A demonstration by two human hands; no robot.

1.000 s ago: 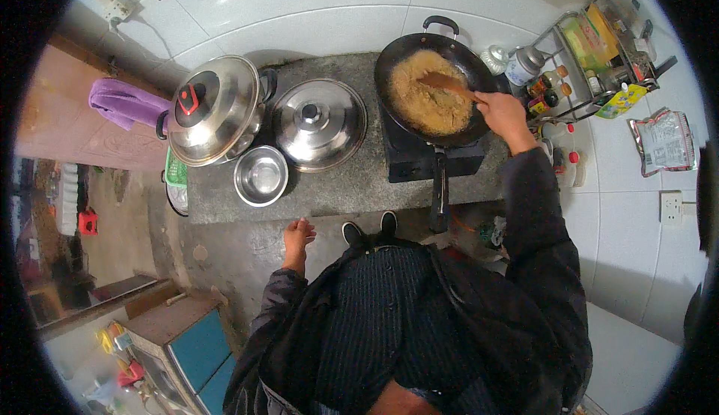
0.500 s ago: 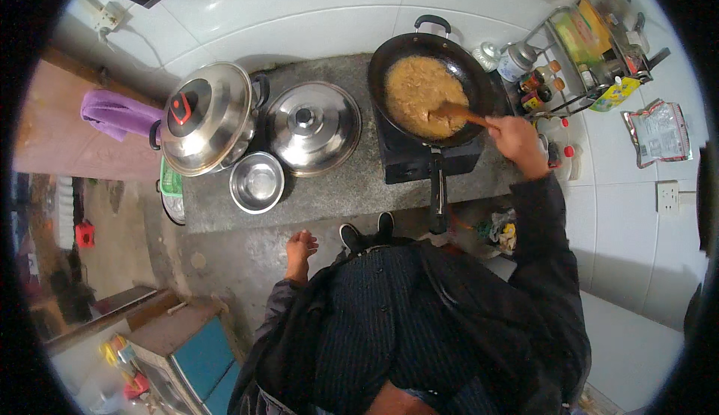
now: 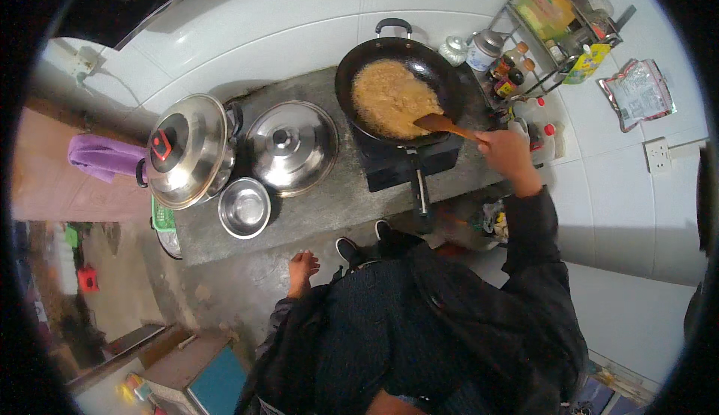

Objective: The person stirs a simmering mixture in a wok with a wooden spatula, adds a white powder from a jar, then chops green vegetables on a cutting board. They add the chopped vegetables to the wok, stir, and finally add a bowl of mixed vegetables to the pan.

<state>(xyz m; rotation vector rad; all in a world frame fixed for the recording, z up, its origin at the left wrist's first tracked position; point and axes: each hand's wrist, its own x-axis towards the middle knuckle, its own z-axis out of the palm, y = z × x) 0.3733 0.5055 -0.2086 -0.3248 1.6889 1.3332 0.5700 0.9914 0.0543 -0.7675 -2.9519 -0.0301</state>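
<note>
Moved: wooden spatula [image 3: 443, 124] slid to wok [image 3: 397, 93] near edge.
R hand [image 3: 509, 154]: fingers closed on its stiff, light handle end.
L hand [image 3: 302, 268]: loose, empty.

white tiled wall [image 3: 299, 18], grey concrete counter [image 3: 337, 198]

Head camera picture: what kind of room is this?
Most likely a small home kitchen. A black wok of yellowish food sits on a stove, the right hand holds a wooden spatula in it, and steel pots stand on the stone counter.
</note>
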